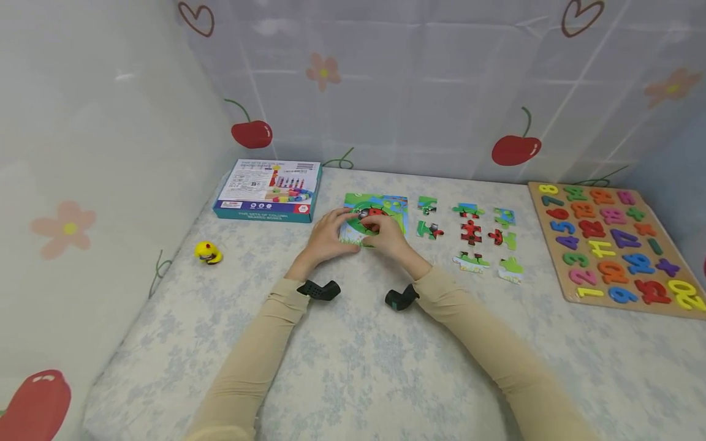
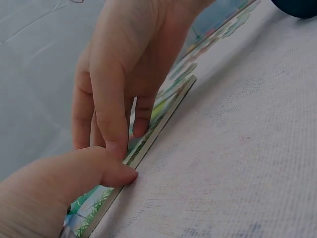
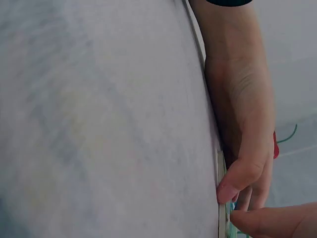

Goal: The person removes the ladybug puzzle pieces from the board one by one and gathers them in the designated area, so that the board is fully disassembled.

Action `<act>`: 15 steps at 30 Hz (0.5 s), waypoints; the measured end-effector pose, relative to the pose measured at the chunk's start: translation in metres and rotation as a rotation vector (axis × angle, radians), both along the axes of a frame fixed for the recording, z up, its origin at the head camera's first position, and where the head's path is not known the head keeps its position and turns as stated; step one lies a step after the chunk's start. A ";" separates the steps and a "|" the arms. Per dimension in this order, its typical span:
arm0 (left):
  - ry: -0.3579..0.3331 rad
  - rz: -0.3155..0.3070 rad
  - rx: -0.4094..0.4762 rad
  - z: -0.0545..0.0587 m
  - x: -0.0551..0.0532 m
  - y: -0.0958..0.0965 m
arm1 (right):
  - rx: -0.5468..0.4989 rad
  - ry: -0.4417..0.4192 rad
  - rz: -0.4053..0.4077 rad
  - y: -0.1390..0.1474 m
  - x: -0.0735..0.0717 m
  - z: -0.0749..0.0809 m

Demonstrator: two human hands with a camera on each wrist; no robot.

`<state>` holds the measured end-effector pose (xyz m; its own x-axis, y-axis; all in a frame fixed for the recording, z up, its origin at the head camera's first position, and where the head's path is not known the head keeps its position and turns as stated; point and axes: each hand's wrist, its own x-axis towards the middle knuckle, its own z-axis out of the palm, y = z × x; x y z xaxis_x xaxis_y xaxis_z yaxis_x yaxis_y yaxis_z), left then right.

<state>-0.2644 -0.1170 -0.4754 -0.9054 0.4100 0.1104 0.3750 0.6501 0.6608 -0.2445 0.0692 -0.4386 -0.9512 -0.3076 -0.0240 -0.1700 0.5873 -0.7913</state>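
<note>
A square ladybug picture puzzle [image 1: 391, 207] lies flat, its pale edge [image 2: 163, 119] showing side-on in the left wrist view. My left hand [image 1: 326, 236] spans its left side, index finger over the picture and thumb at the near edge. Opposite it, my right hand [image 1: 388, 237] comes in over the near right part, fingers bent downward. In the left wrist view, its fingertips [image 2: 116, 148] reach the picture beside my left thumb [image 2: 119, 173]. The right thumb [image 3: 229, 191] touches the board's edge. I cannot tell whether the right fingers pinch a loose piece.
Several loose jigsaw pieces [image 1: 470, 233] lie in spaced rows right of the puzzle. A wooden number board [image 1: 559, 263] stands farther right. At the back left is a bead-set box [image 1: 259, 215], with a small yellow toy [image 1: 208, 252] nearer me. A patterned curtain [image 1: 397, 92] hangs behind.
</note>
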 end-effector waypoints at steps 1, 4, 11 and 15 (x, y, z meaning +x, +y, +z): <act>-0.001 0.000 0.003 0.000 0.000 0.000 | 0.005 0.008 -0.008 -0.003 -0.001 -0.002; -0.003 0.002 0.008 0.000 0.000 0.000 | 0.002 0.019 -0.028 -0.007 -0.004 -0.005; -0.004 0.007 -0.005 0.001 -0.002 0.001 | -0.098 0.003 -0.070 -0.005 -0.014 -0.007; -0.020 0.015 -0.017 0.001 -0.003 0.002 | -0.180 -0.058 -0.147 0.006 -0.017 -0.004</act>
<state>-0.2674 -0.1149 -0.4745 -0.9136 0.3977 0.0849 0.3514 0.6670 0.6569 -0.2614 0.0750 -0.4427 -0.9848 -0.1699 -0.0369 -0.0444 0.4509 -0.8915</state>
